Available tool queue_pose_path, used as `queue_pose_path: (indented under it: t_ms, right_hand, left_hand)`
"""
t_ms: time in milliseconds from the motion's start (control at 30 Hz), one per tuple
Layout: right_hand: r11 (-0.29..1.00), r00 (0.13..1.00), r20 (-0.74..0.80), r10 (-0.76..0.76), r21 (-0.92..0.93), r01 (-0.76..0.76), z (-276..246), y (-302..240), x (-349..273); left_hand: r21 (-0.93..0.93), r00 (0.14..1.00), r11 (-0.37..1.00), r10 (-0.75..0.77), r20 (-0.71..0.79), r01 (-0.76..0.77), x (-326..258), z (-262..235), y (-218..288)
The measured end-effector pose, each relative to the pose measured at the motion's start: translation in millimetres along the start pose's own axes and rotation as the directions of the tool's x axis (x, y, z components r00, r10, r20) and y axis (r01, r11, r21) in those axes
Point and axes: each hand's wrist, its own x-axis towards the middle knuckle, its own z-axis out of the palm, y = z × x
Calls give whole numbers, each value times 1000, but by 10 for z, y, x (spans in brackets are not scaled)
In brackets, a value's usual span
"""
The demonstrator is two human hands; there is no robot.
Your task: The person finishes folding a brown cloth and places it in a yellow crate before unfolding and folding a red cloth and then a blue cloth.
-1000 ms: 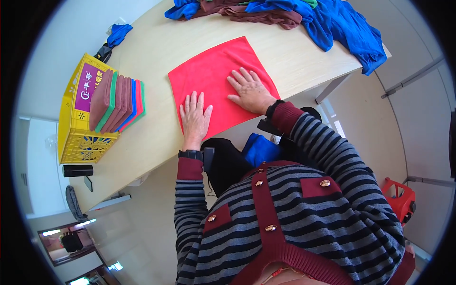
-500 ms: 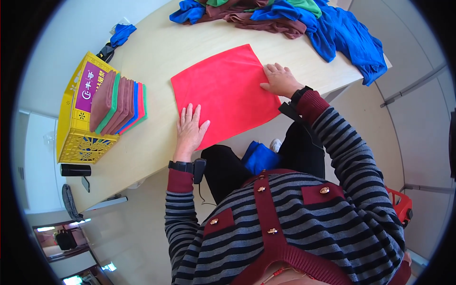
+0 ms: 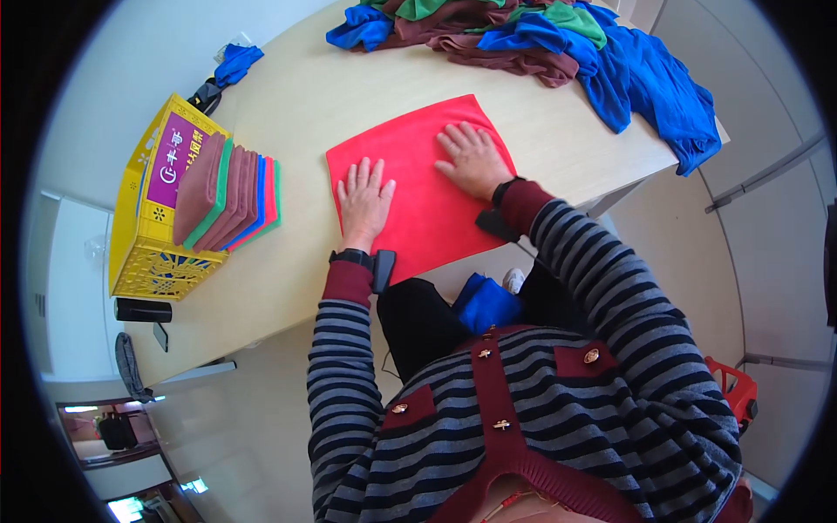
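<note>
A red cloth (image 3: 418, 196) lies spread flat on the pale wooden table, its near edge reaching the table's front edge. My left hand (image 3: 364, 202) rests flat on the left side of the cloth, fingers stretched out. Pressed on the cloth's right part is my right hand (image 3: 473, 159), also flat, with its fingers spread. Neither hand grips anything. To the left, a stack of folded cloths (image 3: 228, 196) in brown, green, blue and red leans against a yellow crate.
The yellow plastic crate (image 3: 166, 261) stands on the table's left. A heap of crumpled cloths (image 3: 523, 39) covers the far side, with blue cloth (image 3: 654, 87) hanging over the right corner. Near the crate lies a black cylinder (image 3: 144, 309). Blue cloth (image 3: 488, 302) sits by my knees.
My right hand has moved left, from the cloth's right edge further onto it. The left hand has slid slightly up onto the cloth from its left edge. The view has shifted a little.
</note>
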Motion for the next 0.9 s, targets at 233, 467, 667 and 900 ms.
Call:
queue_pose_path:
  t_ms: [233,467,667,900]
  right_hand:
    - [993,992,39,119,-14,-119,-126,668,20]
    - [987,975,197,104,-143,-77,-309,449,355]
    - [985,981,130,-146,109,132,5,-478,866]
    - [995,997,-24,-67,67,68,325,-132,998]
  left_hand:
    - [-49,989,990,-133,-66,129,13,15,-383]
    - [103,989,986,-124,-78,132,212,-112,-267]
    - [20,987,998,59,-149,-56,668,174,-161]
    - [-25,997,1000,-15,-72,13,795,174,-168]
